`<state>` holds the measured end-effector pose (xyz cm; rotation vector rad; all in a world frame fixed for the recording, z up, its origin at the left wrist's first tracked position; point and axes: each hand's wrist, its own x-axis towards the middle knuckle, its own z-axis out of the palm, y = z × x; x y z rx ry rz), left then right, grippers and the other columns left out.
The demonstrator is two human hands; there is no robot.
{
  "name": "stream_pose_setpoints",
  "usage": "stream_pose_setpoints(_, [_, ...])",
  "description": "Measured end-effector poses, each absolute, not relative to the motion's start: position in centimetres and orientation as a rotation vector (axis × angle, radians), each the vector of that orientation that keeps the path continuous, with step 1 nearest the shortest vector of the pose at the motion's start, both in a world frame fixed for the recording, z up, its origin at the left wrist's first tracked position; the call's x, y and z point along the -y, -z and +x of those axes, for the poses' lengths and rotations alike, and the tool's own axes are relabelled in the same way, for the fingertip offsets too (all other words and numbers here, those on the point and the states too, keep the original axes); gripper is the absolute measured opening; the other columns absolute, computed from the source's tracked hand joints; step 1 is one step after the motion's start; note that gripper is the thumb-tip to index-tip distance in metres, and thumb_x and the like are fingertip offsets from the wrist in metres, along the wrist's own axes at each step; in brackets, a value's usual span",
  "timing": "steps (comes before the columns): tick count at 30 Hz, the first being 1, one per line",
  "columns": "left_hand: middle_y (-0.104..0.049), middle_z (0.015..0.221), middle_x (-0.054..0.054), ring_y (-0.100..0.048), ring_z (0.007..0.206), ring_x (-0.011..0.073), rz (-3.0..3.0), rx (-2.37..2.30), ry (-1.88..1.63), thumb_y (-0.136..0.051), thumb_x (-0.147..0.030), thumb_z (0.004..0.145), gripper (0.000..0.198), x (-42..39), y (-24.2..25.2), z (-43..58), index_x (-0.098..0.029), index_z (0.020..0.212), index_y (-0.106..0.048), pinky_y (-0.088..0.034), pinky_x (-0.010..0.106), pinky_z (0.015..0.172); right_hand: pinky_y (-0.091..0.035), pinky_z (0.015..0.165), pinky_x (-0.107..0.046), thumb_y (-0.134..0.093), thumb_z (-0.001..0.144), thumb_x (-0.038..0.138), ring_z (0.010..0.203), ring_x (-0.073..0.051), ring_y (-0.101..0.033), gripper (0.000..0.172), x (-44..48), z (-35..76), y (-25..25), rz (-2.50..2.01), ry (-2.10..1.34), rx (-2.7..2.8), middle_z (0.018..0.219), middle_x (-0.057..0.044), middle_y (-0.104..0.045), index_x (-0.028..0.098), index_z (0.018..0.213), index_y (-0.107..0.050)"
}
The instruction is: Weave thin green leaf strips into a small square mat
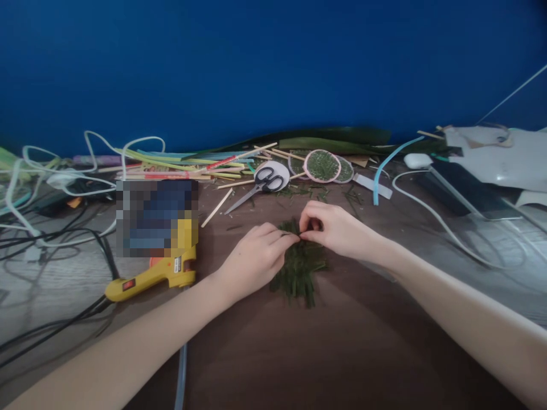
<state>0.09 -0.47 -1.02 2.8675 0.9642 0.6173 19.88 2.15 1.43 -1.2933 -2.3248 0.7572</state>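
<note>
A small mat of dark green leaf strips (pixel 299 279), crossing like a weave with loose ends at its edges, lies on the brown tabletop. My left hand (pixel 258 256) covers its left side, thumb and forefinger closed at the top part of the strips. Opposite it, my right hand (pixel 331 228) pinches at nearly the same spot, fingertips almost touching those of the left. The bit of strip between the fingertips is mostly hidden. Behind the hands, scissors (pixel 267 179) with dark handles rest partly on a white disc (pixel 280 171).
A yellow glue gun (pixel 151 279) with a black cord lies left of my left forearm. Pink-rimmed round pieces (pixel 323 165) filled with green bits, wooden sticks (pixel 217 208) and leaf scraps line the back. White cables (pixel 444 228) and a phone-like device (pixel 465 191) are at right.
</note>
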Motion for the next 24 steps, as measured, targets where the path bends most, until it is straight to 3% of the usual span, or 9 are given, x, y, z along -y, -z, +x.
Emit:
stream_pose_setpoints(7, [-0.065, 0.102, 0.004, -0.050, 0.086, 0.0183, 2.939, -0.904, -0.535, -0.041, -0.011, 0.085, 0.028, 0.5, 0.6, 0.1, -0.016, 0.108, -0.057, -0.045, 0.033, 0.078, -0.040, 0.063, -0.025, -0.059, 0.071, 0.016, 0.065, -0.009, -0.046, 0.008, -2.3, 19.8, -1.3, -1.331, -0.782, 2.289, 0.081, -0.001, -0.046, 0.017, 0.066, -0.052])
stream_pose_setpoints(14, [-0.063, 0.101, 0.006, -0.049, 0.090, 0.0214, 2.918, -0.980, -0.440, -0.045, -0.036, 0.086, 0.031, 1.1, 0.1, 0.4, -0.016, 0.107, -0.056, -0.043, 0.037, 0.079, -0.041, 0.061, -0.025, -0.061, 0.070, 0.016, 0.065, -0.009, -0.046, 0.010, -2.4, 19.8, -1.1, -1.363, -0.805, 2.263, 0.083, -0.001, -0.046, 0.016, 0.066, -0.052])
stream_pose_setpoints(24, [-0.063, 0.095, 0.006, -0.052, 0.090, 0.0218, 2.920, -1.015, -0.425, -0.048, -0.035, 0.084, 0.027, 1.2, 0.0, 0.6, -0.015, 0.101, -0.054, -0.042, 0.035, 0.076, -0.041, 0.063, -0.026, -0.061, 0.070, 0.015, 0.065, -0.009, -0.048, 0.009, -2.4, 19.5, -1.1, -1.410, -0.759, 2.251, 0.086, -0.002, -0.049, 0.015, 0.066, -0.053])
